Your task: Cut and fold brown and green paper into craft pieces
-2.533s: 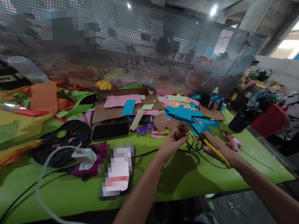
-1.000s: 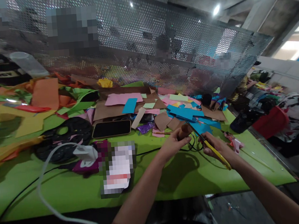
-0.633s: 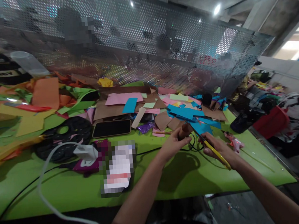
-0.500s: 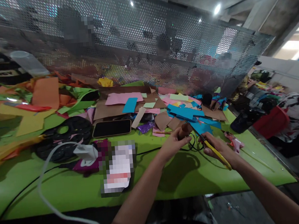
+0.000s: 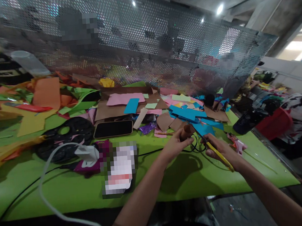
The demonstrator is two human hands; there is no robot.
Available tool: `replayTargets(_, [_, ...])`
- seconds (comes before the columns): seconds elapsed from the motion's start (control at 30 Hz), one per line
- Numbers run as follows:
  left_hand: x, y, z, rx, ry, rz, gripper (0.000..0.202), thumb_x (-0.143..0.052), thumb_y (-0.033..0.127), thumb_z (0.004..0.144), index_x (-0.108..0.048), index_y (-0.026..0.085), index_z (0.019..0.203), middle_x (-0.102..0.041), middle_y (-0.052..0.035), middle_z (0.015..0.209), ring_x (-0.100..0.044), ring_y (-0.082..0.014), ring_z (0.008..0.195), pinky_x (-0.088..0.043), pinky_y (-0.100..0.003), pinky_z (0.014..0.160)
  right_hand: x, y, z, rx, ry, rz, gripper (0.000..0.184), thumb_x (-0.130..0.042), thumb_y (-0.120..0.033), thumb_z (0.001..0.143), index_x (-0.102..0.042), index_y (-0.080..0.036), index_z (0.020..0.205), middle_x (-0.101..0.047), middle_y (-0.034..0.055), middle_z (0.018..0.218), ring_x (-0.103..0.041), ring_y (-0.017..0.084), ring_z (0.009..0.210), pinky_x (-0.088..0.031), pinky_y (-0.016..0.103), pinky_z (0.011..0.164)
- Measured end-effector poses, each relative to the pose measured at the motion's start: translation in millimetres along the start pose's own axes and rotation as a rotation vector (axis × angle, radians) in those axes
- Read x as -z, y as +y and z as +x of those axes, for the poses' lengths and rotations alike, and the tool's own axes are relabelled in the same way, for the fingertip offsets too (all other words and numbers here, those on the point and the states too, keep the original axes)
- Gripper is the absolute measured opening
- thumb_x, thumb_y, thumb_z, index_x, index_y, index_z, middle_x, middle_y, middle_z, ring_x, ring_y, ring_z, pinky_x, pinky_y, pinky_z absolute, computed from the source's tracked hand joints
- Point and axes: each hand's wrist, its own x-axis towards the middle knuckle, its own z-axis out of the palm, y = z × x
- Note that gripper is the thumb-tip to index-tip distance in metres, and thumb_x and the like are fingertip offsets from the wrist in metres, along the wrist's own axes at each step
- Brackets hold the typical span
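Observation:
A small brown rolled paper tube [image 5: 186, 132] stands between the thumb and fingers of my left hand [image 5: 175, 146], closed around it above the green tabletop. My right hand [image 5: 220, 150] is closed on a pair of scissors [image 5: 219, 155] with yellow handles. The scissor blades point up and left, near the right side of the tube; I cannot tell whether they touch it. Behind both hands lie blue paper strips [image 5: 184, 112] and brown paper scraps [image 5: 164, 121]. A black cable loops on the table just under the hands.
A dark-screened phone [image 5: 113, 129], a second blurred-out phone [image 5: 121, 169] and a purple power strip [image 5: 88, 166] with a white plug lie left. A black palette [image 5: 74, 131] and yellow glue gun [image 5: 15, 153] are further left. A perforated metal screen [image 5: 135, 41] closes the back.
Almost nothing differs. Both hands, the paper tube and the scissors keep the same positions, with only a slight shift of the camera view.

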Motion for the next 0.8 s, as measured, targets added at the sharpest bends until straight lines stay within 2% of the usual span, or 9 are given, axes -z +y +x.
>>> replayTargets(0.27, [-1.4, 1.0, 0.6, -0.016, -0.005, -0.028, 0.050, -0.072, 0.044, 0.073, -0.061, 0.018, 0.114, -0.067, -0.0043, 0.107, -0.058, -0.0212, 0.101, -0.043, -0.031, 0.091, 1.3, -2.5, -0.8, -0.006, -0.005, 0.005, 0.045, -0.043, -0.064, 0.090, -0.046, -0.022, 0.107, -0.058, 0.0027, 0.086, -0.055, 0.021, 0.077, -0.042, 0.030, 0.066])
replayTargets(0.8, [-2.8, 5.2, -0.9, 0.006, 0.005, -0.023, 0.050, -0.073, 0.044, 0.072, -0.060, 0.016, 0.113, -0.067, -0.0058, 0.110, -0.058, -0.0224, 0.103, -0.042, -0.031, 0.091, -1.8, 3.0, 1.0, -0.020, 0.006, 0.035, 0.051, -0.043, -0.069, 0.087, -0.046, -0.022, 0.106, -0.058, 0.0030, 0.087, -0.053, 0.020, 0.076, -0.041, 0.030, 0.065])
